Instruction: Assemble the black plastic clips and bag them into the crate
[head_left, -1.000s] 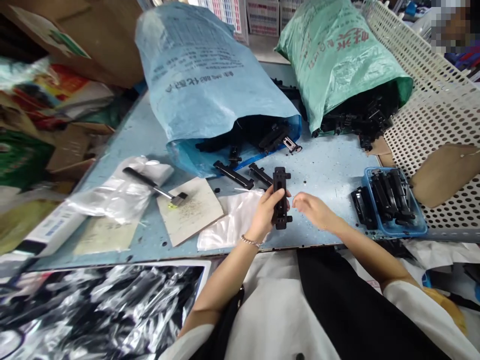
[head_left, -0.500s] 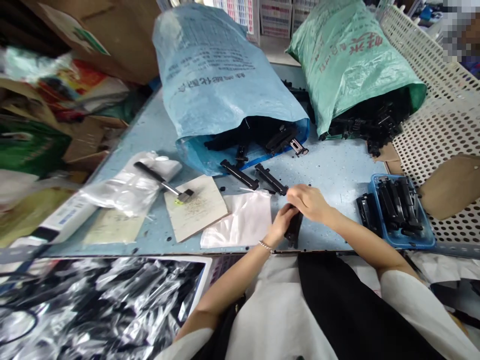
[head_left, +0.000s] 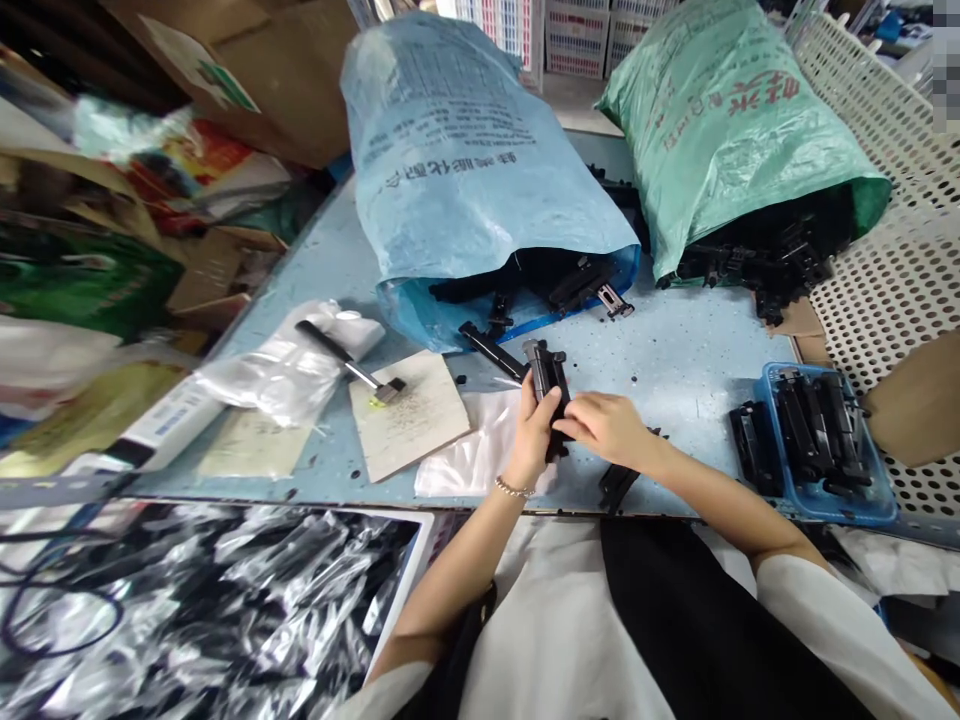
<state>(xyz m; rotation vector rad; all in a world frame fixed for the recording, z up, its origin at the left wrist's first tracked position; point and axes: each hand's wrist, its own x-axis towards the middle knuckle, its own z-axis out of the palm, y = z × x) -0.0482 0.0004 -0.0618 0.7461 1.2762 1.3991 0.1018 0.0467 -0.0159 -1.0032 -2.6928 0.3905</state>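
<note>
My left hand [head_left: 534,428] is closed around a long black plastic part [head_left: 546,372], held upright over the blue table [head_left: 675,350]. My right hand [head_left: 609,428] grips the lower end of that same part from the right. Another black part [head_left: 619,482] lies flat on the table under my right wrist. One more black part [head_left: 491,347] lies just beyond my hands, near the mouth of the blue sack [head_left: 480,170]. A clear plastic bag [head_left: 472,450] lies flat beside my left hand.
A green sack [head_left: 735,130] spills black parts at the back right. A blue tray [head_left: 829,495] at the right holds several black parts. A brush [head_left: 349,365] rests across a card and bags at the left. A white perforated basket [head_left: 892,200] stands far right. Bagged parts [head_left: 210,610] fill a bin below.
The part I held first now lies flat by the table edge. Both hands have lifted another black part that lay near the blue sack. The camera view shifted left.
</note>
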